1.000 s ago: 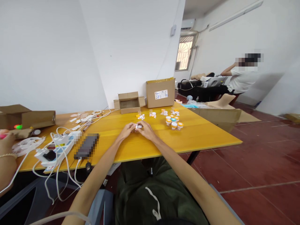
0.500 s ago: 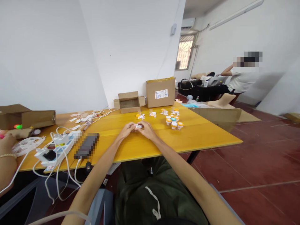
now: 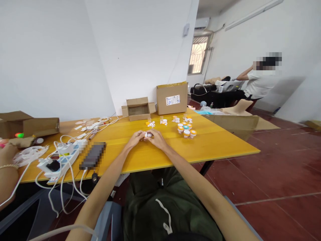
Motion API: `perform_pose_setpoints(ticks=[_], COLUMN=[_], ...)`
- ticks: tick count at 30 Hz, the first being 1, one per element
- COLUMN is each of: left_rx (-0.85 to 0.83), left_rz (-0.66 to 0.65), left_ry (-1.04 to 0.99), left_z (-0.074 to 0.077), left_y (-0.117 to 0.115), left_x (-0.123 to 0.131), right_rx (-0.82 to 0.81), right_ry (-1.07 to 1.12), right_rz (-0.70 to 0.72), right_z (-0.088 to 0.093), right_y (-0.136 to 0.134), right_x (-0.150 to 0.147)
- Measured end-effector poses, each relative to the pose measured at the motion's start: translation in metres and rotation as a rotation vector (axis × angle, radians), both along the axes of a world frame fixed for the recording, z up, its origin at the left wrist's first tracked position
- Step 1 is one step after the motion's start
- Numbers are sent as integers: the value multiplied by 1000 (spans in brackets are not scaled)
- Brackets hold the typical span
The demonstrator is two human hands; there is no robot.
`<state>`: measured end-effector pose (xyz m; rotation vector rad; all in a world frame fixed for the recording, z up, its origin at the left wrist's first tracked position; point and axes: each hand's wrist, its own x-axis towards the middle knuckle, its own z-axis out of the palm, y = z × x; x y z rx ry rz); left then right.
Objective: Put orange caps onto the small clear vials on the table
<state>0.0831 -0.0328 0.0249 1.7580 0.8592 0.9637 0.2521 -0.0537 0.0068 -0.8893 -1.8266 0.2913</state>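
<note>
Two bare hands meet over the surface [image 3: 155, 157], back from its near edge and around the middle of its length. Between them is a small jar [image 3: 147, 135], white at one end and clear at the other, held lying on its side. The left hand [image 3: 135, 139] has its grip pinching the white end; the right hand [image 3: 157, 139] has its grip closed on the clear end, its fingers partly hiding it.

Just beyond the hands, toward the far edge, small piles of white pieces [image 3: 151, 124] lie in a row, with clear cups and orange lids among them. Nearer the right edge stands a close cluster of lidded jars [image 3: 186, 133], their lids orange, white and one teal. At the far edge, an open cardboard box [image 3: 139, 117] sits beside a taller box [image 3: 173, 109] with a label on its front.

Toward the left end, a phone [image 3: 92, 156] lies by the near edge, next to a power strip [image 3: 72, 156] tangled in white cables. Past it, near an open carton [image 3: 41, 127], is a co-worker's hand [image 3: 9, 153].
</note>
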Motion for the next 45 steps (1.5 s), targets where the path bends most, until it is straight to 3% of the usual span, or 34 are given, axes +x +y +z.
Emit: perform_pose_setpoints(ticks=[45], left_rx=[16], left_rz=[-11], left_ry=[-37], left_z=[-1], left_y=[0], left_x=[-2], right_rx=[-1], right_ry=[37], right_rz=[28], right_z=[-1], right_y=[1], right_x=[0])
